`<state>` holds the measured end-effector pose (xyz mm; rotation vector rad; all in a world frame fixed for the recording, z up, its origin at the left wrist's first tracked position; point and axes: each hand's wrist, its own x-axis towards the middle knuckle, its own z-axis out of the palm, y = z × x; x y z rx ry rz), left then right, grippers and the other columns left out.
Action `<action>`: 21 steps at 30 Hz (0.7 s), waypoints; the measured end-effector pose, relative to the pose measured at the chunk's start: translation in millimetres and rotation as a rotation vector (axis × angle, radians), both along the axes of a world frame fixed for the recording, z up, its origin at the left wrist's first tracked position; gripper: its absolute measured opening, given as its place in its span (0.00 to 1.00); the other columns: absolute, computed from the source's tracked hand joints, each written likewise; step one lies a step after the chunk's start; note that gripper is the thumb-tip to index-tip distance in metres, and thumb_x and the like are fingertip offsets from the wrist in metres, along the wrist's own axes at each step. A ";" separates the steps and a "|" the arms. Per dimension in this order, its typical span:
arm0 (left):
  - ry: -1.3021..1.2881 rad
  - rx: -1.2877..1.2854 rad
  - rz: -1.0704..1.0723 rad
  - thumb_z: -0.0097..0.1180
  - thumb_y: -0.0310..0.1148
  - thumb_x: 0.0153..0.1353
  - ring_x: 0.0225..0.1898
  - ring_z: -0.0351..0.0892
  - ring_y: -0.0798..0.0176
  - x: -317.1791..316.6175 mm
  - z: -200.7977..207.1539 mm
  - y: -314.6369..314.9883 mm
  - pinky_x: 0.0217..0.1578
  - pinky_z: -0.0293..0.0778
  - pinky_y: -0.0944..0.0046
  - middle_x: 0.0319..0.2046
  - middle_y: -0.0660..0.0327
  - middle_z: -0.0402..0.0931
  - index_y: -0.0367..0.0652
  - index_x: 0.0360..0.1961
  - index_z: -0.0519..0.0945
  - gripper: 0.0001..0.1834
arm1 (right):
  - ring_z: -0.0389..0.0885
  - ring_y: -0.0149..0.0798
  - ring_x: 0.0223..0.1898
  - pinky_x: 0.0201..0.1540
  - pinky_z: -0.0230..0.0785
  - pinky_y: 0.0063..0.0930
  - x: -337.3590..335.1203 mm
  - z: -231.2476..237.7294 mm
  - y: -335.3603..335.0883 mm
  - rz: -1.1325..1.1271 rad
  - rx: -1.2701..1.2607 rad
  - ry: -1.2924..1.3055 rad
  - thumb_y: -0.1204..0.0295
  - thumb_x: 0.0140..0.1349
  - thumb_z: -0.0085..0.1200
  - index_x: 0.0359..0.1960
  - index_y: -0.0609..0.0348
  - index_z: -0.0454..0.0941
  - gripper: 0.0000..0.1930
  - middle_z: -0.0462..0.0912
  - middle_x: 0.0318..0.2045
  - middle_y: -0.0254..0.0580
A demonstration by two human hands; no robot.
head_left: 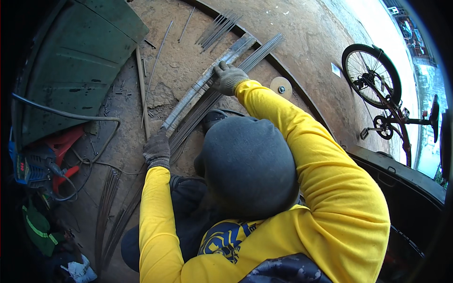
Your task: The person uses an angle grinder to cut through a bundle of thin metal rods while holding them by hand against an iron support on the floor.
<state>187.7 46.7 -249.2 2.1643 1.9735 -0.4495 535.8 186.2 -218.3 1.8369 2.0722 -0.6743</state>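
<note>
My right hand (230,78), in a grey work glove, lies across a long bundle of thin metal rods (265,51), its fingers curled over a flat, pale-marked metal bar (192,94) beside them. At the bar's near end is my left hand (156,149), also gloved in grey, with its fingers closed; what they hold is hidden. Bar and rods run side by side on the ground, slanting from near left to far right. Yellow sleeves cover both arms. A dark rounded head covering (249,167) hides part of the ground between them.
A green metal panel (80,66) stands at left, above a blue and red machine (35,165) with cables. More rods (219,30) lie at the far side. A long dark metal edge (302,89) curves past a round disc (281,88). A bicycle (377,85) is at right.
</note>
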 end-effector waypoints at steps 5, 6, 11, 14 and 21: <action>0.011 -0.022 -0.008 0.45 0.40 0.75 0.42 0.90 0.47 -0.4 5.4 8.2 0.40 0.84 0.46 0.39 0.53 0.87 0.57 0.50 0.86 0.15 | 0.57 0.58 0.79 0.79 0.52 0.42 -0.6 -0.1 -0.4 0.006 0.004 0.003 0.39 0.66 0.54 0.79 0.56 0.57 0.48 0.53 0.80 0.59; 0.018 -0.016 -0.011 0.45 0.39 0.75 0.42 0.90 0.47 0.8 4.8 8.6 0.40 0.84 0.46 0.38 0.54 0.87 0.57 0.49 0.86 0.15 | 0.57 0.58 0.79 0.79 0.52 0.42 -0.7 -0.2 -0.1 0.008 0.007 0.005 0.39 0.66 0.54 0.79 0.57 0.57 0.48 0.53 0.80 0.59; 0.038 0.040 -0.074 0.47 0.38 0.74 0.40 0.90 0.48 1.8 -4.1 8.2 0.39 0.84 0.47 0.36 0.54 0.87 0.52 0.46 0.86 0.14 | 0.56 0.58 0.79 0.79 0.52 0.42 -1.2 -0.8 1.0 0.011 0.003 0.005 0.39 0.66 0.54 0.79 0.58 0.56 0.48 0.53 0.79 0.60; -0.011 0.081 -0.085 0.49 0.37 0.73 0.40 0.90 0.48 0.2 -10.1 9.2 0.39 0.84 0.47 0.36 0.53 0.86 0.49 0.44 0.86 0.13 | 0.57 0.59 0.79 0.79 0.52 0.41 -1.9 -0.8 1.4 0.007 0.002 0.006 0.39 0.66 0.54 0.79 0.58 0.56 0.48 0.53 0.79 0.60; -0.028 0.054 -0.117 0.50 0.35 0.71 0.40 0.89 0.47 0.9 -7.5 11.9 0.40 0.84 0.47 0.37 0.53 0.87 0.48 0.43 0.86 0.12 | 0.58 0.59 0.78 0.79 0.53 0.41 1.4 -3.1 1.8 0.014 0.011 0.024 0.39 0.64 0.56 0.79 0.58 0.58 0.49 0.54 0.79 0.60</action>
